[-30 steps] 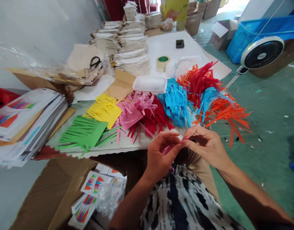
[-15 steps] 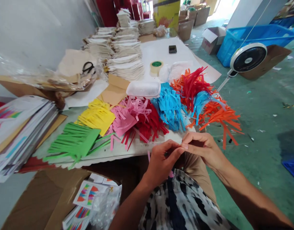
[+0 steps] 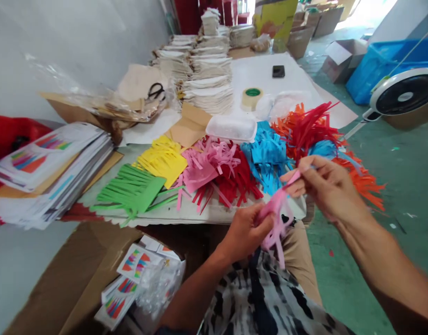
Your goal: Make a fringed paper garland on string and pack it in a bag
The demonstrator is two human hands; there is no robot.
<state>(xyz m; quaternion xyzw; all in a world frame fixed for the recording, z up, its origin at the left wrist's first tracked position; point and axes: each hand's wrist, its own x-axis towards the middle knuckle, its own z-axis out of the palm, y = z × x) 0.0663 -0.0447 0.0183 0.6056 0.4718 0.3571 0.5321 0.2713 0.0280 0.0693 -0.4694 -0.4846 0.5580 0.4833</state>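
A pink tissue-paper tassel (image 3: 277, 209) with loose strips hangs between my hands, in front of the table edge. My left hand (image 3: 247, 231) grips its lower, gathered part, strips dangling below the fingers. Up and to the right, my right hand (image 3: 322, 186) pinches the narrow end and draws it taut. Beyond them on the table lie fringed paper pieces: green (image 3: 132, 188), yellow (image 3: 162, 158), pink (image 3: 200, 170), dark red (image 3: 237, 179), blue (image 3: 266, 156), bright red (image 3: 311, 130) and orange (image 3: 362, 174).
Behind the fringes are a clear plastic tray (image 3: 231, 129), a tape roll (image 3: 251, 98), a phone (image 3: 278, 71), scissors (image 3: 156, 91) and stacked pale bundles (image 3: 209, 93). Printed sheets (image 3: 56, 158) lie at left. A fan (image 3: 405, 95) stands right; an open carton (image 3: 56, 279) sits below.
My hands have drawn apart; the right has moved up and right, stretching the pink tassel, which now shows between them. The view has shifted left, so the table appears further right.
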